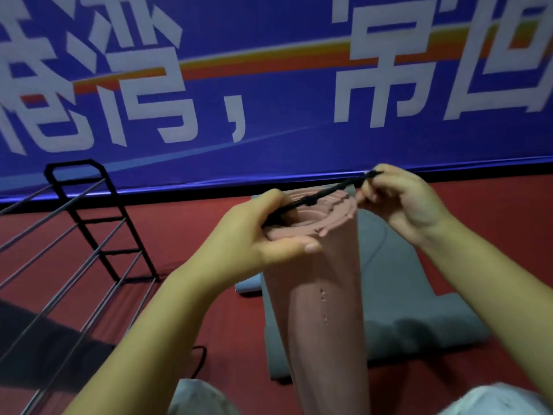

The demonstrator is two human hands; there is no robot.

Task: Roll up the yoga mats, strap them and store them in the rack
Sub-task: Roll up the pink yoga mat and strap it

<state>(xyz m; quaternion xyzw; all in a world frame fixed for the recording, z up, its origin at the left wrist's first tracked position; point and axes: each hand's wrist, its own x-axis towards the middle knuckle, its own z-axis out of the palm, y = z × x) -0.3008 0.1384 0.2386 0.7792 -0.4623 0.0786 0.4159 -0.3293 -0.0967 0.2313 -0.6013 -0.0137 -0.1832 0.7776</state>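
Observation:
A rolled pink yoga mat [317, 295] stands tilted between my knees, its spiral end facing up. A thin black strap [323, 195] is stretched across that end. My left hand [257, 235] grips the strap's left part and presses against the mat's rim, thumb under the edge. My right hand [398, 199] pinches the strap's other end just beyond the mat's right rim. A grey yoga mat [404, 295] lies partly unrolled on the red floor behind the pink one. The black metal rack [89, 223] with thin grey bars stands at the left.
A blue banner with large white characters [269, 85] covers the wall ahead. A dark object [45, 339] lies under the rack bars at the lower left. A black cord loop [200, 357] lies on the red floor [194, 235]. My light-coloured trouser knees [197, 399] show at the bottom.

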